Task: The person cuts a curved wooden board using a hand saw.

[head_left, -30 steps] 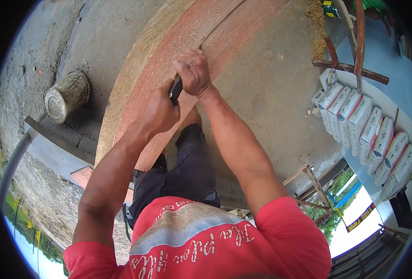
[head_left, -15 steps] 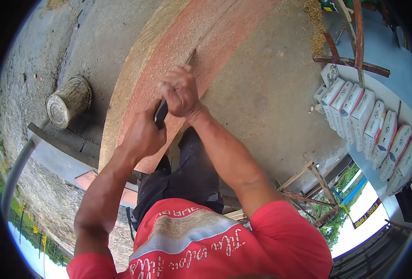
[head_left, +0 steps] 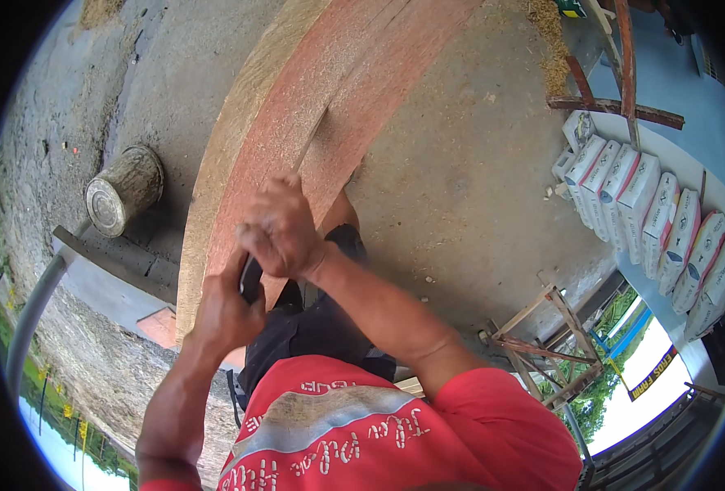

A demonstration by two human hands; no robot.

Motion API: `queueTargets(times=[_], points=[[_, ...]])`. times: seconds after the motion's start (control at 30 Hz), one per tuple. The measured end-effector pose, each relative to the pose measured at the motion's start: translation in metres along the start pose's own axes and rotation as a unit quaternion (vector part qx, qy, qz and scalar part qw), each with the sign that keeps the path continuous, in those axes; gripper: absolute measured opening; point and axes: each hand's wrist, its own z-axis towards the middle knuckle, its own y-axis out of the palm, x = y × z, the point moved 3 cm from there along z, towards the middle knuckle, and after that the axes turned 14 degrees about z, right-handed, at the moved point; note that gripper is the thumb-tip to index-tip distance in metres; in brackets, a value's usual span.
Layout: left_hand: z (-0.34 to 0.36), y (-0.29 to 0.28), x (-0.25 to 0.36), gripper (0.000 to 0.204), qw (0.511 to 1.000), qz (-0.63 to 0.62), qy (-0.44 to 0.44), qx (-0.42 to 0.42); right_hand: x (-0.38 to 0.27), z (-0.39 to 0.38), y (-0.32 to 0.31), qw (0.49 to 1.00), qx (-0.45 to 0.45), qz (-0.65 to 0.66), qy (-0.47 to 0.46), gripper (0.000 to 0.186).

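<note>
Both my hands are closed around a handsaw (head_left: 250,279) with a dark handle. My right hand (head_left: 281,231) wraps the upper part, and my left hand (head_left: 231,309) grips the handle just below it, closer to my body. From my right hand the thin blade, seen nearly edge-on, runs forward to a dark line in a wide reddish wooden board (head_left: 276,135). That line continues along the board toward the far edge of view. Sawdust lies over the board's surface. My fingers hide much of the handle.
A lighter board edge (head_left: 215,164) runs along the left of the reddish wood. On the concrete floor a dirty bucket (head_left: 125,192) lies on its side. White sacks (head_left: 616,184) stand in a row at right, near a wooden frame (head_left: 546,344) and timbers (head_left: 616,110).
Both hands have pulled the saw back toward my body and slightly left. Less of the board near my legs shows between my arms.
</note>
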Motion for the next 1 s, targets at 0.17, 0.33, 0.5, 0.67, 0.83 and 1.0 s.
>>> queueTargets(times=[0.17,0.33,0.5,0.67,0.83,1.0], points=[[0.125,-0.002,0.047,0.04,0.997,0.038,0.03,0.059,0.1,0.059,-0.066,0.999,-0.028,0.007,0.021,0.035],[-0.036,-0.002,-0.002,0.059,0.997,-0.035,-0.035,-0.057,-0.027,-0.016,0.015,0.998,-0.055,-0.02,-0.011,0.032],[-0.05,-0.002,-0.008,0.049,0.998,-0.053,0.02,0.032,-0.037,-0.019,0.024,1.0,-0.011,0.026,0.001,0.033],[0.142,-0.002,0.049,0.041,0.997,0.041,0.034,0.047,0.104,0.068,-0.073,0.999,-0.02,-0.018,0.035,0.037],[0.013,-0.003,0.016,0.059,0.999,-0.039,-0.006,-0.025,0.017,-0.003,-0.006,0.998,-0.04,-0.052,0.011,0.028],[-0.069,-0.006,-0.008,0.064,0.997,-0.063,-0.02,-0.041,-0.066,-0.028,0.034,0.997,-0.054,0.046,0.042,0.028]])
